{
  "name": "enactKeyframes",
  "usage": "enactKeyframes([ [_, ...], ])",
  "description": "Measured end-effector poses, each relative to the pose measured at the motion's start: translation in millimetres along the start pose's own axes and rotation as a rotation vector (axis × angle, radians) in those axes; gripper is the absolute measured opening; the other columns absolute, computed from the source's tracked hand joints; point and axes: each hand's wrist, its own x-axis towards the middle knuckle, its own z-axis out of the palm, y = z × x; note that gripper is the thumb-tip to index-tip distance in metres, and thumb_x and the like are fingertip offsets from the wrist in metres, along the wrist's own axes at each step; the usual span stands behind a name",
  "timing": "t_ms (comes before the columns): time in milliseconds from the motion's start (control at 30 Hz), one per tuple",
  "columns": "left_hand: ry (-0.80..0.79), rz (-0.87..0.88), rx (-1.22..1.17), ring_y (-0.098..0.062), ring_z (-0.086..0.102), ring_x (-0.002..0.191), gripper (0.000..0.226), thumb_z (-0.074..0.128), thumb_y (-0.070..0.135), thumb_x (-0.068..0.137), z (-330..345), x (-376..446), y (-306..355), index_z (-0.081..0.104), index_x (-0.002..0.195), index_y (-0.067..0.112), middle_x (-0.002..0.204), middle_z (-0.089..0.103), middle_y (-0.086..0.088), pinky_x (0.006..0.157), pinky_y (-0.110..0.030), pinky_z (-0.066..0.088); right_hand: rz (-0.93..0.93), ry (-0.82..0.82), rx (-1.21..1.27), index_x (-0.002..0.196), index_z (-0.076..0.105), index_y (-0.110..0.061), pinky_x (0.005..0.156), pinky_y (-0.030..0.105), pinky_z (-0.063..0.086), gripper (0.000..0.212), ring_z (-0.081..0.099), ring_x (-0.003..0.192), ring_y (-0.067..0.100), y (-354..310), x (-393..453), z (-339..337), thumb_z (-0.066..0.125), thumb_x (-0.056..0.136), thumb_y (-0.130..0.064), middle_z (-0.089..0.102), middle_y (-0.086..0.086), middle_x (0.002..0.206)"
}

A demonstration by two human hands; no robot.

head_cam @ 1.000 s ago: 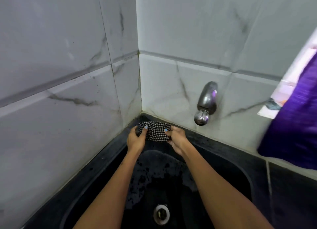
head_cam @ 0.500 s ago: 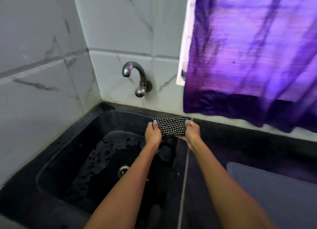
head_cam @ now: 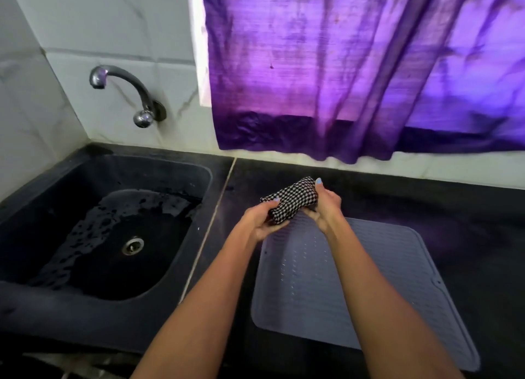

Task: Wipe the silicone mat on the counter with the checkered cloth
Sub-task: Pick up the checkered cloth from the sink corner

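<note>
The checkered cloth (head_cam: 289, 201), black-and-white in a small check, is bunched into a thick roll held off the desk (head_cam: 426, 205), with the left grip (head_cam: 262, 218) curled round its nearer, lower end and the right grip (head_cam: 325, 205) curled round its farther, higher end, so it tilts up toward the right grip. The silicone mat (head_cam: 355, 287) is a grey, ribbed rectangle with rounded corners, lying flat on the dark desk just below and nearer than both grips, its far edge under the cloth.
</note>
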Motion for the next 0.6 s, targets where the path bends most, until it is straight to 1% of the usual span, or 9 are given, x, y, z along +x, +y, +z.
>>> enactKeyframes([
  [67, 0.011, 0.025, -0.037, -0.024, 0.057, 0.08, 0.011, 0.05, 0.006, 0.094, 20, -9, -13, 0.054, 0.099, -0.002, 0.089, 0.057, -0.016, 0.055, -0.033, 0.057, 0.039, -0.028, 0.194, 0.106, 0.056, -0.001, 0.075, 0.034, 0.054, 0.037, 0.06, 0.099, 0.024, 1, -7, -13, 0.061, 0.088, -0.033, 0.061, 0.015, 0.111],
  [133, 0.026, 0.039, -0.072, -0.026, 0.056, 0.079, 0.01, 0.046, 0.004, 0.095, 35, -11, -22, 0.053, 0.092, -0.002, 0.091, 0.058, -0.018, 0.057, -0.035, 0.058, 0.061, -0.063, 0.284, 0.116, 0.057, 0.0, 0.088, 0.035, 0.052, 0.047, 0.061, 0.103, 0.024, 7, -13, -16, 0.067, 0.083, -0.032, 0.063, 0.014, 0.112],
  [233, 0.051, 0.073, -0.104, -0.028, 0.06, 0.08, 0.022, 0.045, 0.004, 0.095, 49, -16, -31, 0.053, 0.111, -0.009, 0.102, 0.06, -0.024, 0.045, -0.03, 0.055, 0.11, -0.152, 0.248, 0.102, 0.063, -0.007, 0.069, 0.033, 0.057, 0.03, 0.065, 0.081, 0.023, 19, -24, -12, 0.073, 0.077, -0.021, 0.066, 0.01, 0.092],
  [300, 0.067, 0.074, -0.091, -0.025, 0.06, 0.076, 0.019, 0.043, 0.004, 0.096, 51, -21, -37, 0.059, 0.096, -0.006, 0.091, 0.062, -0.02, 0.044, -0.028, 0.054, 0.116, -0.143, 0.181, 0.101, 0.06, -0.01, 0.06, 0.03, 0.054, 0.025, 0.062, 0.072, 0.019, 24, -27, -10, 0.07, 0.078, -0.012, 0.063, 0.007, 0.083],
  [333, 0.081, 0.068, -0.084, -0.024, 0.06, 0.074, 0.018, 0.043, 0.004, 0.096, 52, -23, -40, 0.058, 0.088, -0.003, 0.085, 0.061, -0.017, 0.044, -0.028, 0.055, 0.117, -0.122, 0.15, 0.103, 0.06, -0.009, 0.06, 0.031, 0.053, 0.025, 0.062, 0.072, 0.02, 25, -25, -10, 0.067, 0.08, -0.009, 0.062, 0.008, 0.083],
  [400, 0.103, 0.056, -0.046, -0.024, 0.059, 0.07, 0.009, 0.05, 0.003, 0.093, 52, -30, -43, 0.054, 0.087, -0.002, 0.081, 0.06, -0.016, 0.042, -0.029, 0.055, 0.158, -0.102, 0.175, 0.103, 0.06, -0.002, 0.067, 0.036, 0.055, 0.023, 0.061, 0.075, 0.025, 26, -24, -12, 0.06, 0.082, -0.011, 0.062, 0.013, 0.087],
  [467, 0.152, 0.073, 0.018, -0.025, 0.059, 0.07, 0.01, 0.059, -0.002, 0.086, 53, -33, -44, 0.051, 0.081, -0.001, 0.079, 0.06, -0.016, 0.041, -0.031, 0.054, 0.234, -0.066, 0.231, 0.089, 0.059, 0.003, 0.068, 0.035, 0.051, 0.024, 0.059, 0.073, 0.027, 28, -27, -15, 0.05, 0.084, -0.019, 0.06, 0.014, 0.082],
  [533, 0.204, 0.142, 0.117, -0.027, 0.06, 0.075, 0.023, 0.066, -0.005, 0.08, 55, -31, -47, 0.048, 0.072, 0.008, 0.076, 0.059, -0.013, 0.049, -0.035, 0.056, 0.276, -0.053, 0.254, 0.08, 0.059, -0.003, 0.064, 0.033, 0.048, 0.027, 0.057, 0.069, 0.024, 32, -28, -17, 0.048, 0.086, -0.028, 0.059, 0.011, 0.075],
  [600, 0.261, 0.223, 0.257, -0.026, 0.062, 0.079, 0.028, 0.069, -0.004, 0.074, 55, -28, -51, 0.048, 0.069, 0.014, 0.078, 0.062, -0.012, 0.067, -0.041, 0.058, 0.284, -0.04, 0.19, 0.088, 0.063, -0.004, 0.063, 0.031, 0.049, 0.029, 0.06, 0.072, 0.024, 36, -29, -16, 0.058, 0.084, -0.032, 0.063, 0.011, 0.08],
])
